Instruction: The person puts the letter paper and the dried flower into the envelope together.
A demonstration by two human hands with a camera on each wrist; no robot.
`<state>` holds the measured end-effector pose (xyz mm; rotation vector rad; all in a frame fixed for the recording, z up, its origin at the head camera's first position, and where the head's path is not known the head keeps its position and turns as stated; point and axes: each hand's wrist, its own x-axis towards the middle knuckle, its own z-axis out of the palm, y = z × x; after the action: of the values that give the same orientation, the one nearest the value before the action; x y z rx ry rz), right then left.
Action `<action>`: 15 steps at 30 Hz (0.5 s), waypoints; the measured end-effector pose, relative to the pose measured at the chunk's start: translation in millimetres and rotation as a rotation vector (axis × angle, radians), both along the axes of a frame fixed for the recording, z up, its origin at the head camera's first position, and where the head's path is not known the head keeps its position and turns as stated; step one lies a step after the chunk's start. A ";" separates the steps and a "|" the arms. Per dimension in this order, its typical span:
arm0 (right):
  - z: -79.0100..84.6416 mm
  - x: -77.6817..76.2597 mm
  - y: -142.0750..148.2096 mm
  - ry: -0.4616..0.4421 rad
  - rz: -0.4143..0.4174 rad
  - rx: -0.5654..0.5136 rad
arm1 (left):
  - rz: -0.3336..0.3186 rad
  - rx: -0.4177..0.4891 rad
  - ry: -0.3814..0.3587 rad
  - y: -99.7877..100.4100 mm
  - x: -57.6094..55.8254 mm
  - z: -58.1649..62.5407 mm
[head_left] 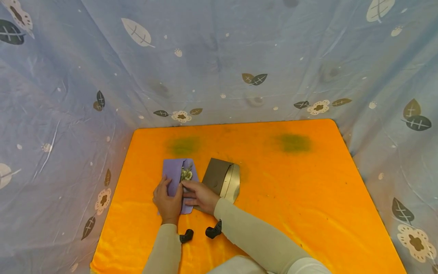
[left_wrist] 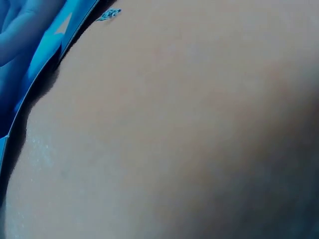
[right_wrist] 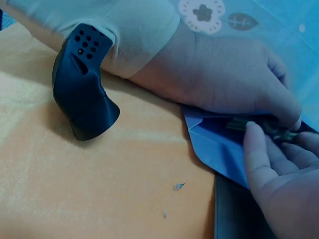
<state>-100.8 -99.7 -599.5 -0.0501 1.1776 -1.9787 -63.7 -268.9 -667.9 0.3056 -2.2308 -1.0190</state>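
A purple envelope [head_left: 173,167] lies on the orange cloth, its long opening facing right. Small dried flowers [head_left: 186,173] with pale heads show at that opening; their dark green stems [right_wrist: 240,123] appear inside the fold in the right wrist view. My left hand [head_left: 167,200] grips the envelope's left part, thumb at the opening's edge. From the right, my right hand [head_left: 202,197] reaches into the opening, its bent fingertips around the stems just below the flower heads. Skin fills most of the left wrist view, hiding the left fingertips.
A brown envelope [head_left: 216,175] with a gold flap lies right of the purple one, partly under the right hand. Black wrist-worn pieces [right_wrist: 82,87] stick out below both wrists. Loose plant bits [right_wrist: 179,186] lie on the cloth. Patterned curtains [head_left: 219,57] surround the table.
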 end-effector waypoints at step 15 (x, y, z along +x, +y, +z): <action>-5.0 -4.1 0.9 -0.023 -0.029 -0.014 | -0.009 0.023 0.016 0.7 3.0 1.2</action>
<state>-104.9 -98.8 -604.6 -0.0170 1.1557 -2.0077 -60.7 -268.2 -666.7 0.2971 -2.2086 -1.0491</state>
